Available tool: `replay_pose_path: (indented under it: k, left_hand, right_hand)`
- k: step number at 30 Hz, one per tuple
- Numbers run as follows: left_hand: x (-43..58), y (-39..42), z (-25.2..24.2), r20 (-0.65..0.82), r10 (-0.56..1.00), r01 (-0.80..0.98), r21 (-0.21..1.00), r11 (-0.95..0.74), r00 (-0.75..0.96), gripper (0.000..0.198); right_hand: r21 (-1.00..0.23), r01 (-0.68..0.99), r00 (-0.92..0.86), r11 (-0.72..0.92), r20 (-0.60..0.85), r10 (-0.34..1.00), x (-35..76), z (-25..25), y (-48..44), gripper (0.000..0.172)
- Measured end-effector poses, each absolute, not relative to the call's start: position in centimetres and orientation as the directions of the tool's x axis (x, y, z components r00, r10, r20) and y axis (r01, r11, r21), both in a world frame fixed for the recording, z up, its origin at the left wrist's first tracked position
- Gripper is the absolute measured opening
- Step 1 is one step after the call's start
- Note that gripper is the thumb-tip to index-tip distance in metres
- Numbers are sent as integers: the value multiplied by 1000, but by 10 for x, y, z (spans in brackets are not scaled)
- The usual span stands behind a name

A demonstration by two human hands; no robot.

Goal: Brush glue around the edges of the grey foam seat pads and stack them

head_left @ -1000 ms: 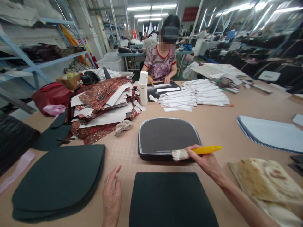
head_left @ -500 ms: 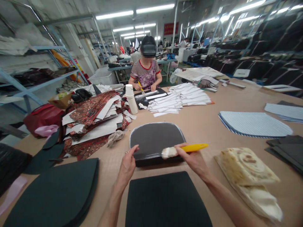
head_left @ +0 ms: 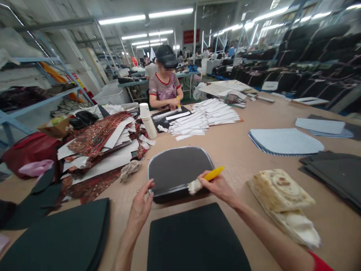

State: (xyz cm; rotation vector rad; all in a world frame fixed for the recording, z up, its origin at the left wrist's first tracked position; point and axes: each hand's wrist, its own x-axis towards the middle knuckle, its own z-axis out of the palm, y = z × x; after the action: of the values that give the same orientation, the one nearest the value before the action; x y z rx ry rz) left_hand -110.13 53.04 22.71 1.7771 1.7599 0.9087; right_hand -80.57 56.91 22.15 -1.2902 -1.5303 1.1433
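A stack of dark grey rounded panels [head_left: 180, 167] lies in front of me, with a whitish coating along its edges. My right hand [head_left: 217, 186] is closed round a paintbrush [head_left: 213, 174] with a yellow handle. The brush's white, clotted bristles touch the front edge of the stack. At the stack's front left corner is my left hand [head_left: 141, 205], its thumb and fingers apart and the fingertips against the side. Closer to me lies another dark panel [head_left: 197, 239], flat on the table.
Dark panels [head_left: 59, 233] are piled at the left, near floral scraps [head_left: 98, 139]. A crusted, cream-coloured block [head_left: 282, 192] sits at the right, before striped panels [head_left: 284, 141]. Paper cups [head_left: 148, 124] and white strips [head_left: 205, 118] lie farther back. Across the table, a person [head_left: 165, 84] holds another yellow brush.
My right hand has tilted the brush handle up, its bristles now at the stack's front edge. My left fingers have spread. The view has shifted right. The other person's brush has moved too.
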Motion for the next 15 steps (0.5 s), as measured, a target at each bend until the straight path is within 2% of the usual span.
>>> replay_pose_path:
  k: [4,7,11,15]
  left_hand:
    - [-1058,544,218,70,984,755,633,-172,166,43]
    - [-1032,557,214,19,961,812,530,-244,276,48]
    - [-1019,574,219,-62,944,860,436,-265,323,57]
    - [-1017,581,231,-140,925,890,356,-285,353,60]
  right_hand:
    - [-902,426,159,-71,-3,987,-715,217,571,27]
    - [-893,436,302,-108,32,953,-687,228,566,28]
    - [-928,361,288,-92,17,958,-706,248,558,28]
    - [-987,151,111,-61,-44,993,-751,248,563,28]
